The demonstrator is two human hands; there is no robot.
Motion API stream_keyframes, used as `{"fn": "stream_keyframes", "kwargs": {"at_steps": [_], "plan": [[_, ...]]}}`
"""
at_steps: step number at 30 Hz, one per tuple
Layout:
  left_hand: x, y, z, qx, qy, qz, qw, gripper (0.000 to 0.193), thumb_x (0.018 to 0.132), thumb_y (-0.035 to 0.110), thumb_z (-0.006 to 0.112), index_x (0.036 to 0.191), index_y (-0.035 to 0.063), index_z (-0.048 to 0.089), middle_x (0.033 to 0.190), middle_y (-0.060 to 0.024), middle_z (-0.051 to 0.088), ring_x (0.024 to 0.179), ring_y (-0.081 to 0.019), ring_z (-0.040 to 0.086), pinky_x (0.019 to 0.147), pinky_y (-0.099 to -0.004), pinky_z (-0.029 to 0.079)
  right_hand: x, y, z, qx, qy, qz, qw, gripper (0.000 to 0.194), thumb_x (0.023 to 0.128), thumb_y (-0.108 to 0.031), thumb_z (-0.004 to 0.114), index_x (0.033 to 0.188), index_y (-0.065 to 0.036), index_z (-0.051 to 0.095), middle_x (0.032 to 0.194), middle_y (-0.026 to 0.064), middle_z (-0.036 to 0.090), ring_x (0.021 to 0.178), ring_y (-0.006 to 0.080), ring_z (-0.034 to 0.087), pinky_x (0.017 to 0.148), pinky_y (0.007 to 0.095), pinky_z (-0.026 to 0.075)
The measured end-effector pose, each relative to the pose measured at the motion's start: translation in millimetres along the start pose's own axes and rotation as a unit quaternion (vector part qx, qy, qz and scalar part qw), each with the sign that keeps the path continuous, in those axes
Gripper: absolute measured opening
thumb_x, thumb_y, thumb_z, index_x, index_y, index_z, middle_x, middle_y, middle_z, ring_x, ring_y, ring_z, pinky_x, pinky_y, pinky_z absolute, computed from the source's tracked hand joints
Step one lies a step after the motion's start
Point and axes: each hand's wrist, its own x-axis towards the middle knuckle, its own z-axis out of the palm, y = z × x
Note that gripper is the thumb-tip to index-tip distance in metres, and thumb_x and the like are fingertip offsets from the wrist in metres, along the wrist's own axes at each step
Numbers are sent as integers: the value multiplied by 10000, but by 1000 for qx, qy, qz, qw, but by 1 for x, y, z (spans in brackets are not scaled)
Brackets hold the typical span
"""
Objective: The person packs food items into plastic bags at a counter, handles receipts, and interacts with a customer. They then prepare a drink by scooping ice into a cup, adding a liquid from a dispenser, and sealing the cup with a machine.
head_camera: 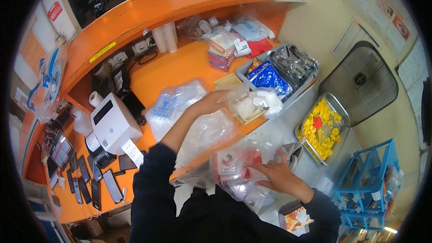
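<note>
My left hand [214,102] reaches over clear plastic bags [211,135] on the orange counter. Its blurred fingertips are at the near side of a shallow wooden box [253,116] with pale contents; whether they pinch anything is unclear. White crumpled plastic [268,101] lies at that box's right end. My right hand [281,176] has its fingers spread at the side of a clear plastic bag [248,189] close to my body. Inside this bag is a red and white printed carton [233,165], partly veiled by the plastic.
A grey bin [241,71] holds wrapped packets. Beyond my right hand stand a glass dish of yellow pieces [322,128] and a blue rack [366,182]. To the left are a white label printer [116,123] and several phones [112,185]. An orange shelf [168,6] overhangs the counter's back.
</note>
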Motion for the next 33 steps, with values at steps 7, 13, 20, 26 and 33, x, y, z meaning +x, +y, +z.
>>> {"fn": "stream_keyframes", "kwargs": {"at_steps": [7,13,20,26,33], "plan": [[-142,155,63,34,87,-52,994,443,737,200,719,1129,73,554,1145,-153,536,1131,-318,482,1051,-429,297,57,2,72,-83,35,-31,995,630,721,-252,687,1306,-180,463,1262,116,499,1128,289,496,965,559,310],[-165,155,122,351,-27,-44,935,490,797,335,625,1157,12,545,1151,-148,541,1144,-298,490,1005,-495,304,29,-5,-4,-207,-48,150,966,632,722,-335,723,1283,-155,495,1150,138,566,1130,273,497,1050,508,246],[-176,161,115,288,32,-8,957,569,797,306,618,1249,-7,469,1117,-149,546,1141,-317,472,872,-434,362,11,-7,-31,-206,-120,83,968,531,745,-304,717,1232,-192,537,717,71,622,793,243,619,936,430,325],[-143,156,142,258,41,-55,964,467,849,278,560,1242,38,486,1101,-158,566,1070,-307,512,967,-470,288,14,-33,-71,49,81,-85,992,328,772,-220,700,1085,-177,612,695,50,606,655,226,578,780,342,365],[-164,181,71,-259,124,-80,954,180,905,45,520,1077,50,468,974,-100,554,1022,-207,541,972,-378,367,9,-29,-87,122,84,-28,989,452,760,-243,715,1184,-179,573,823,87,640,623,251,545,618,327,406]]}}
